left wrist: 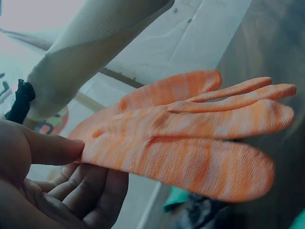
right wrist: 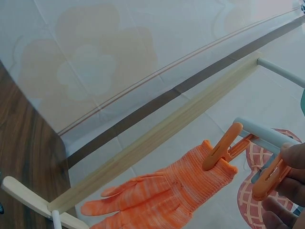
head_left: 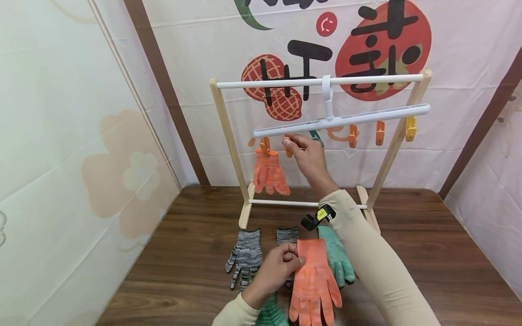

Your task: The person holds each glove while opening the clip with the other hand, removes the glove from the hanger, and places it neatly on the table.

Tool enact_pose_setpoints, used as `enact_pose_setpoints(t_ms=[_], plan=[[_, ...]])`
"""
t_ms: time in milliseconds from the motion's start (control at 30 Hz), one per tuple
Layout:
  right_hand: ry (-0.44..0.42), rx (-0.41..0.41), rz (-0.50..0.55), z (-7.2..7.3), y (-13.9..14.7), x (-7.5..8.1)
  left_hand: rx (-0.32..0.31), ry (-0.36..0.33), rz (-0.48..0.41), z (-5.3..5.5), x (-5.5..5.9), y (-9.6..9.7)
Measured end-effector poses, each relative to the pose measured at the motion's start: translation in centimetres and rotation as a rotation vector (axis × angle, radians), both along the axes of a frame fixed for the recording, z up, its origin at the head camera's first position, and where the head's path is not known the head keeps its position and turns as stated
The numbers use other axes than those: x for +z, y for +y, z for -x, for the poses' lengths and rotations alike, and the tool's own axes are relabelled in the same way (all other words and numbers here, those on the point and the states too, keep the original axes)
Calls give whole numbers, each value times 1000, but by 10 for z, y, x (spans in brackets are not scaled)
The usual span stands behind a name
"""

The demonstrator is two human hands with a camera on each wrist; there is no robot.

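While the left grip (head_left: 279, 269) pinches its edge, a glove (head_left: 313, 276) (orange) hangs alongside.

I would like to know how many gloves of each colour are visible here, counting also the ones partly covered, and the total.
Orange gloves: 2 (one hanging, one in the left hand)
Grey striped gloves: 2 (one partly hidden)
Green gloves: 2 (both partly hidden)
Total: 6
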State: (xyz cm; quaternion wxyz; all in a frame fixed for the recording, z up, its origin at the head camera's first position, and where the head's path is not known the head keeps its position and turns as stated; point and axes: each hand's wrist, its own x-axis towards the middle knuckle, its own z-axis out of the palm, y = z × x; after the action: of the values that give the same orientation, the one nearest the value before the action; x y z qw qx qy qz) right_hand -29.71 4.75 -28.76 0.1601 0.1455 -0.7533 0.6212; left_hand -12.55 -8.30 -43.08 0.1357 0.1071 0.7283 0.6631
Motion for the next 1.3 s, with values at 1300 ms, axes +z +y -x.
enact_pose_setpoints(t_ms=[1300], plan=[[13, 69, -18, -2, -1, 0, -78, 189, 613, -25, -48, 11]])
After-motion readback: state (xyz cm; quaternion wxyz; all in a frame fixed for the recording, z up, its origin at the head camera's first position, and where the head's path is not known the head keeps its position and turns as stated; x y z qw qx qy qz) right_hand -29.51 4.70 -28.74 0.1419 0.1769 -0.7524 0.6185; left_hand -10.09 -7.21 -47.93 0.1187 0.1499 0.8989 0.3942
